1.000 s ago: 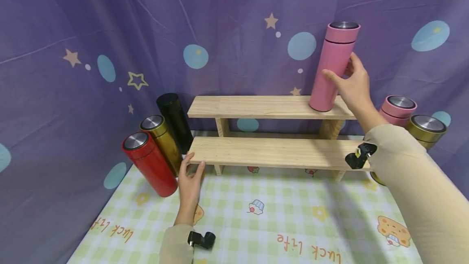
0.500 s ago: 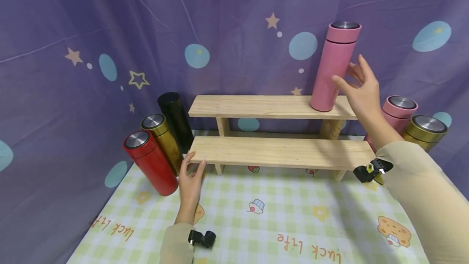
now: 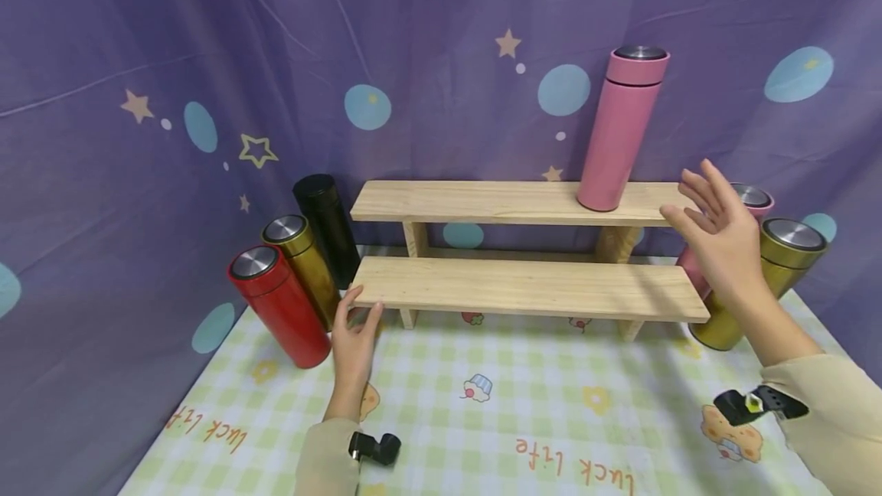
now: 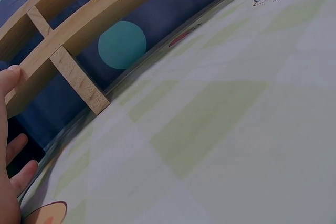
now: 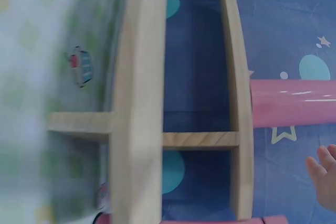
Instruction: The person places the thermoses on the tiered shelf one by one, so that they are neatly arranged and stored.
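Note:
On the upper board of a two-tier wooden shelf a pink thermos stands upright toward the right end. My right hand is apart from it, lower and to the right, with fingers spread and nothing held. In the right wrist view the pink thermos lies across the right side, and fingertips show near the edge. My left hand holds the lower board's front left corner between thumb and finger. The left wrist view shows its thumb against the board's front edge.
Left of the shelf stand a red thermos, a gold thermos and a black thermos. Another pink thermos and a gold thermos stand at the right, partly behind my right hand. A checkered cloth covers the table; a purple curtain hangs behind.
My right hand has let go of the pink thermos on the upper board and moved away, down and to the right. The thermos stays standing there; my left hand keeps its place.

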The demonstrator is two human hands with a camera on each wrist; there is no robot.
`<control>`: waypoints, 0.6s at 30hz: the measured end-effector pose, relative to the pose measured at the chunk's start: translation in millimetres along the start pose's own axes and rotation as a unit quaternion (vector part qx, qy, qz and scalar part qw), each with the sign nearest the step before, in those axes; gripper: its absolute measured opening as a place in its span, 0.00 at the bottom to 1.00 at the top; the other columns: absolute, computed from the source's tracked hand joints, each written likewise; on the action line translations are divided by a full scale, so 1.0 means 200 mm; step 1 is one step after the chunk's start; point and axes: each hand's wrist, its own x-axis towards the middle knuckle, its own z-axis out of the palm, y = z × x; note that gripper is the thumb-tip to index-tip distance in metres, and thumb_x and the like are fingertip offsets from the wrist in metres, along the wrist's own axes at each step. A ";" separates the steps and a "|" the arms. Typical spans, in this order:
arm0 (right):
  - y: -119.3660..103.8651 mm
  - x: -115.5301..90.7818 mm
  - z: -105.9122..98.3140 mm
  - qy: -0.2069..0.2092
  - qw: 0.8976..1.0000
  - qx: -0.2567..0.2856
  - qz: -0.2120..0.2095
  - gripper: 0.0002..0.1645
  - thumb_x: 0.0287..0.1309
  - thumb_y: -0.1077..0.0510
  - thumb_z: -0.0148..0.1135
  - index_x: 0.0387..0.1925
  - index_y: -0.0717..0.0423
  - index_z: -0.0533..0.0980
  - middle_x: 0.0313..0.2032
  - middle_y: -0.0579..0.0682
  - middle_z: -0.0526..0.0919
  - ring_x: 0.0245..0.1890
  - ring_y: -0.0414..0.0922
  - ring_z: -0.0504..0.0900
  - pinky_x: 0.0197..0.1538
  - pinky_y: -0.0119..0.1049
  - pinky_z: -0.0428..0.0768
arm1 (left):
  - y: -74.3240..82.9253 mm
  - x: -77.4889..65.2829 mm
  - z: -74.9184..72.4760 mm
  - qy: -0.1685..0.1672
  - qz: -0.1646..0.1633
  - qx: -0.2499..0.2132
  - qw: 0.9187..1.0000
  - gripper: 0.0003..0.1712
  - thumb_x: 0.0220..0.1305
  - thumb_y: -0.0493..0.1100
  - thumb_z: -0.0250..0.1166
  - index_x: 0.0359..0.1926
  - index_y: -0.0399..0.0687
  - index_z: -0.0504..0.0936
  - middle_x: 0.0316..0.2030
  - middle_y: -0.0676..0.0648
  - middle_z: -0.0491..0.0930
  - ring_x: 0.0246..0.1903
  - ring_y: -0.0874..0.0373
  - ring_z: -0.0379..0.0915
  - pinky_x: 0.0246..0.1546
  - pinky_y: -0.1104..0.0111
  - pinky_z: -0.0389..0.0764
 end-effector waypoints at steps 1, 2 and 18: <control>0.01 -0.02 -0.01 0.008 1.000 0.010 -0.004 0.45 0.64 0.64 0.63 0.76 0.47 0.54 0.69 0.46 0.69 0.65 0.37 0.70 0.61 0.23 0.67 | 0.02 -0.01 0.00 -0.001 -0.001 0.001 1.000 0.30 0.66 0.47 0.67 0.67 0.54 0.71 0.71 0.49 0.63 0.63 0.48 0.63 0.55 0.55 0.69; 0.02 -0.05 -0.02 0.015 1.000 0.022 -0.009 0.44 0.63 0.66 0.64 0.76 0.48 0.56 0.67 0.45 0.71 0.64 0.36 0.71 0.60 0.23 0.68 | 0.05 -0.02 0.00 -0.003 -0.001 -0.002 1.000 0.30 0.67 0.45 0.67 0.67 0.51 0.71 0.71 0.48 0.62 0.63 0.47 0.63 0.55 0.55 0.69; 0.16 -0.35 -0.17 0.073 0.992 0.074 -0.076 0.42 0.55 0.82 0.59 0.71 0.63 0.63 0.61 0.56 0.77 0.57 0.39 0.78 0.57 0.24 0.72 | 0.19 -0.08 -0.01 -0.011 0.007 -0.005 1.000 0.29 0.68 0.40 0.65 0.68 0.42 0.69 0.71 0.42 0.62 0.62 0.43 0.63 0.54 0.54 0.69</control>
